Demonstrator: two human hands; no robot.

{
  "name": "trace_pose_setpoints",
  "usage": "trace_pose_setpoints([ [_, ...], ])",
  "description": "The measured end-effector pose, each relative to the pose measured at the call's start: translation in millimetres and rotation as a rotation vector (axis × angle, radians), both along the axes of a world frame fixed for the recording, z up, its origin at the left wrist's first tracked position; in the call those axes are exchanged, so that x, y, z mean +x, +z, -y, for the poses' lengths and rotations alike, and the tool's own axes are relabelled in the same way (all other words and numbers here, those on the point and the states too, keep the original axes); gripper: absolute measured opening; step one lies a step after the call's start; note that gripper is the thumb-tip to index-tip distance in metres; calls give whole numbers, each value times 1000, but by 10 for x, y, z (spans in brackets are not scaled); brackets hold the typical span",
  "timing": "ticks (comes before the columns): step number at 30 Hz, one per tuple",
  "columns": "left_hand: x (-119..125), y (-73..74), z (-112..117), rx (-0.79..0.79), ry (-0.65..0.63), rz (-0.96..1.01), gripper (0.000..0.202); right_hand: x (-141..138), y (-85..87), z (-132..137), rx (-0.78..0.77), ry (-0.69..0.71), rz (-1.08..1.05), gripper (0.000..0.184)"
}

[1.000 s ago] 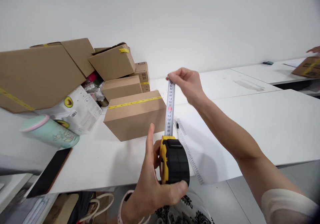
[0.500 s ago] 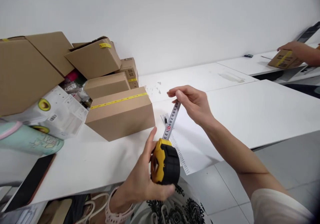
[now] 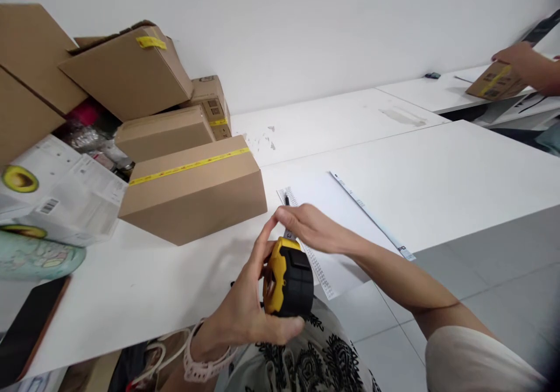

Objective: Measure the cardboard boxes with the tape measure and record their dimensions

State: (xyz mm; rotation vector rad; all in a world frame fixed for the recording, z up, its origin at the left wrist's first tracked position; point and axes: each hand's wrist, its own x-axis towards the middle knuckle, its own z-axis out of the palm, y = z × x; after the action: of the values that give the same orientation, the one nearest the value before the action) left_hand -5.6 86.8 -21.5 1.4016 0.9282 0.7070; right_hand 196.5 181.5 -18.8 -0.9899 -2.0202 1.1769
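Observation:
My left hand (image 3: pixel 245 310), a pink watch on its wrist, is wrapped round a yellow and black tape measure (image 3: pixel 289 278) above the table's front edge. A short piece of its metal blade (image 3: pixel 289 235) shows at the top of the case. My right hand (image 3: pixel 315 227) is closed over the blade just above the case, its fingertips close to my left index finger. Beneath lie white paper sheets (image 3: pixel 350 223) with a printed edge and a black pen (image 3: pixel 287 199). Left of my hands sits a closed cardboard box (image 3: pixel 196 199) with yellow tape across its top.
More cardboard boxes (image 3: pixel 126 71) are stacked at the left by the wall. An avocado-print carton (image 3: pixel 56 188), a green bottle (image 3: pixel 39 258) and a dark flat case (image 3: pixel 30 333) are nearer. At far right, another person's hand (image 3: pixel 520 62) holds a small box (image 3: pixel 496 83).
My right hand has come down and left toward the tape measure. The long stretch of blade seen before is now mostly gone from view. The camera view has shifted right.

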Motion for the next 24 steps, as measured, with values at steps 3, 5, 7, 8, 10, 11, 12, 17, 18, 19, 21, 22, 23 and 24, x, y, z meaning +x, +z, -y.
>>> trace_pose_setpoints([
  [3, -50, -8, -137, 87, 61, -197, 122, 61, -228, -108, 24, -135, 87, 59],
  [5, -95, -31, -252, 222, 115, -477, 117, 132, -404, -295, 52, -378, 234, 51],
  [7, -131, -78, -367, 350, 129, -759, 107, 152, -562, -468, 53, -444, 464, 40],
  [8, -143, -109, -419, 391, 120, -872, 103, 132, -623, -524, 58, -420, 555, 40],
  [10, -155, -177, -505, 427, 73, -1043, 94, 43, -702, -570, 77, -306, 681, 43],
  [11, -156, -210, -537, 434, 51, -1109, 91, -10, -722, -570, 98, -251, 720, 41],
  [12, -157, -240, -565, 438, 30, -1163, 88, -59, -734, -566, 122, -201, 746, 38],
  [17, -211, -334, -669, 443, -37, -1269, 78, -3, -762, -662, 76, -82, 545, 35],
  [18, -238, -346, -692, 449, -50, -1261, 77, 73, -767, -701, -9, -79, 406, 32],
  [19, -266, -359, -715, 457, -60, -1254, 76, 161, -770, -736, -108, -79, 245, 28],
  [21, -311, -397, -754, 503, -73, -1244, 73, 346, -760, -778, -291, -83, -77, 26],
  [22, -315, -425, -764, 562, -66, -1240, 70, 431, -748, -780, -347, -87, -208, 25],
  [23, -299, -461, -763, 646, -41, -1229, 66, 504, -735, -770, -374, -95, -307, 25],
  [24, -257, -505, -750, 750, -7, -1203, 61, 562, -724, -749, -381, -105, -376, 25],
])
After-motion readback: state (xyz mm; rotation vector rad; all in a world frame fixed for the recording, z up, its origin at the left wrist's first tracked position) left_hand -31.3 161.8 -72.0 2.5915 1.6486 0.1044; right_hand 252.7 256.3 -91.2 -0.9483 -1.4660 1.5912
